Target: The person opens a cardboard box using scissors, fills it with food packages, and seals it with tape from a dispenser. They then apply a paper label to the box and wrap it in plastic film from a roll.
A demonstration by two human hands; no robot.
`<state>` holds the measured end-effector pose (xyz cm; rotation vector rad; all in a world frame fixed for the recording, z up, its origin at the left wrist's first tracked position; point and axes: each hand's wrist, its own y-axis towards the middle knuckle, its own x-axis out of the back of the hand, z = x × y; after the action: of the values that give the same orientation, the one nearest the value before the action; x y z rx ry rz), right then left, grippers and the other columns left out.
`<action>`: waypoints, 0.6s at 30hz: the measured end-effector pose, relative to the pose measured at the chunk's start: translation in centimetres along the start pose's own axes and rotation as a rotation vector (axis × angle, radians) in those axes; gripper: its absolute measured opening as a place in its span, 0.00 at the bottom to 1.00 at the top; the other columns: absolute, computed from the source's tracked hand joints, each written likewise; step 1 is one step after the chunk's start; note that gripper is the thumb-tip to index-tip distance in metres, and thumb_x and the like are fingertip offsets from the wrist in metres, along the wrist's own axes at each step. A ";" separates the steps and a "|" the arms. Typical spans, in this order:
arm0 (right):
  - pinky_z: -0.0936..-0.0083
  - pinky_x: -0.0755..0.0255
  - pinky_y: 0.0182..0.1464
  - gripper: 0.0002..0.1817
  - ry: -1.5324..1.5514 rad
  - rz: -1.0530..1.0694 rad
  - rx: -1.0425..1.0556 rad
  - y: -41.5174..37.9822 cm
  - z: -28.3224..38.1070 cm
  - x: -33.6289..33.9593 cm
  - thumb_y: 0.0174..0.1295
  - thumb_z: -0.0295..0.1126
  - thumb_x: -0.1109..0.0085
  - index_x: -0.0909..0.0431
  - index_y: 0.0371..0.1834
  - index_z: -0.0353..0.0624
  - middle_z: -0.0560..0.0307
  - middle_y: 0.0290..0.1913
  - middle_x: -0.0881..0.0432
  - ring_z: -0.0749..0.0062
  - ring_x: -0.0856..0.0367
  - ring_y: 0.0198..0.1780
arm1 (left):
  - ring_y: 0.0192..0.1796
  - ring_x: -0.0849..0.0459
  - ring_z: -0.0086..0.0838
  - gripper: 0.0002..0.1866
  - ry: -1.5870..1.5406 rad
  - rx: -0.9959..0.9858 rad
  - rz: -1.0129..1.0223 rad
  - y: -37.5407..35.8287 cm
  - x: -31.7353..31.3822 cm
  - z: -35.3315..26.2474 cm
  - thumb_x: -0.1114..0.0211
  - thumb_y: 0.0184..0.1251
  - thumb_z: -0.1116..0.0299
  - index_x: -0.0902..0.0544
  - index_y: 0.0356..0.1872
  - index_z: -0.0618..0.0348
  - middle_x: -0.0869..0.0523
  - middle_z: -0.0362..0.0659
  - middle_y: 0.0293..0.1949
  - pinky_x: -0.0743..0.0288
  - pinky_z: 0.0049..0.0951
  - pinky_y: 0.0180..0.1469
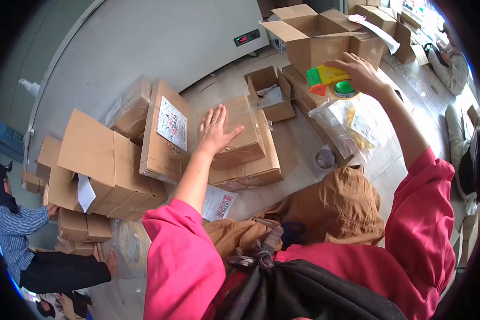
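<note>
My left hand [214,130] lies flat with fingers spread on top of a closed brown cardboard box [240,136]. That box rests on a larger flat carton [250,178]. Raised to the right, my right hand [360,73] is closed around a yellow, green and orange tape dispenser [330,76] with a roll of tape in it. A faint clear strip of tape appears to stretch from the dispenser toward the box under my left hand. Beside that hand stands a carton with a white printed label [172,124].
Open cartons stand left [90,154] and at the back right [320,40]; a small open box [272,93] holds paper. Clear plastic bags [357,125] lie right. A clear tape roll [325,157] sits on the floor. A person in a striped shirt [18,229] sits left.
</note>
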<state>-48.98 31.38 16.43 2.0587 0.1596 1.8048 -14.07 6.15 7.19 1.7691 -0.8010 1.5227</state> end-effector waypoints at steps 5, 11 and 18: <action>0.69 0.36 0.47 0.22 -0.457 -0.017 0.195 1.4 4.8 -3.0 0.52 0.35 0.41 0.24 0.53 0.72 0.60 0.48 0.28 0.65 0.30 0.53 | 0.74 0.57 0.38 0.52 -0.041 0.003 0.024 0.0 0.0 0.5 0.52 0.54 0.27 0.52 0.71 0.54 0.52 0.41 0.73 0.60 0.47 0.71; 0.65 0.39 0.47 0.14 -0.501 0.423 0.052 3.4 14.2 -11.4 0.52 0.41 0.41 0.19 0.44 0.61 0.57 0.49 0.27 0.61 0.31 0.52 | 0.74 0.57 0.38 0.52 -0.014 0.031 0.081 0.2 0.7 -0.5 0.54 0.53 0.26 0.53 0.71 0.54 0.52 0.41 0.73 0.59 0.46 0.70; 0.67 0.34 0.45 0.12 -0.255 0.316 0.155 4.6 14.3 -17.2 0.59 0.38 0.48 0.19 0.45 0.62 0.58 0.45 0.26 0.60 0.28 0.51 | 0.74 0.56 0.44 0.47 -0.216 0.067 0.078 1.7 0.9 -0.5 0.51 0.59 0.33 0.54 0.72 0.53 0.50 0.48 0.72 0.60 0.51 0.70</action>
<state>-38.65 18.17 0.87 2.5203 -0.1071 1.7237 -15.64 5.50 8.30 1.9970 -0.9440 1.4392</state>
